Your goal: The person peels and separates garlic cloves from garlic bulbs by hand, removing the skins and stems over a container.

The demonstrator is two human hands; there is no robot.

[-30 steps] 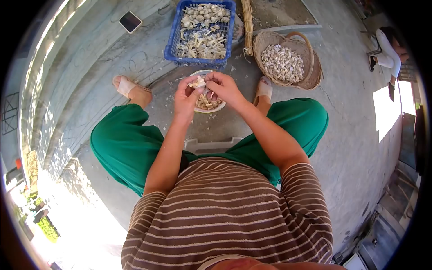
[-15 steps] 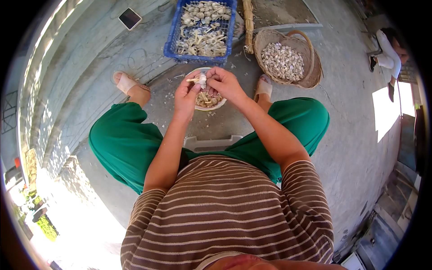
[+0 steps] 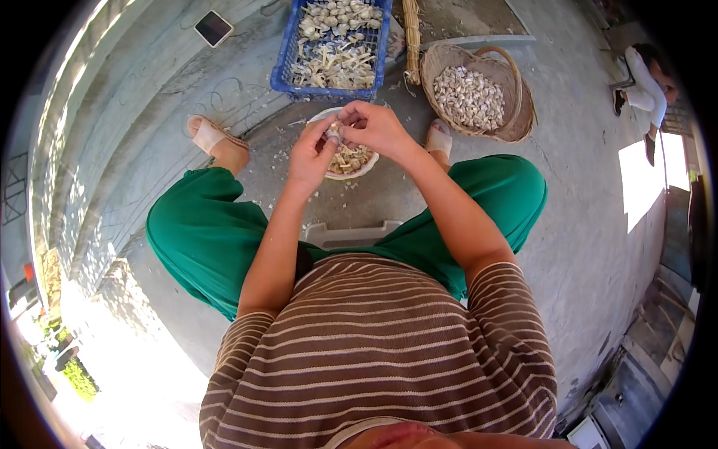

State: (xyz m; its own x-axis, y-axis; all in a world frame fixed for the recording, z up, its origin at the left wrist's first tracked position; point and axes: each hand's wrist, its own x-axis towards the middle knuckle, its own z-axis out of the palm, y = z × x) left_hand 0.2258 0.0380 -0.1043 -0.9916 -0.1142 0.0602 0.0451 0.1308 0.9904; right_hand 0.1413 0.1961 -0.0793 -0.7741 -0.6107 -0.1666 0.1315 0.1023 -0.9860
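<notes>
Over a white bowl (image 3: 366,168), my left hand (image 3: 305,159) and my right hand (image 3: 380,132) meet with their fingers closed on a garlic bulb (image 3: 334,132). Only a small pale part of the bulb shows between the fingertips. Beneath the hands, the bowl holds yellowish garlic stalks and skins (image 3: 348,160). Just beyond it stands a blue plastic crate (image 3: 278,75) with garlic bulbs (image 3: 340,15) at its far end and stalked ones (image 3: 333,67) nearer.
To the right, a handled wicker basket (image 3: 523,116) holds many loose garlic cloves (image 3: 467,97). Between crate and basket lies a straw bundle (image 3: 412,37). A phone (image 3: 214,28) rests at the upper left. Another person (image 3: 647,90) sits far right. My sandalled feet (image 3: 213,138) flank the bowl.
The garlic bulb's stalk, which stuck out to the left, no longer shows. My fingers have drawn closer together around the bulb, and the right hand has shifted slightly up.
</notes>
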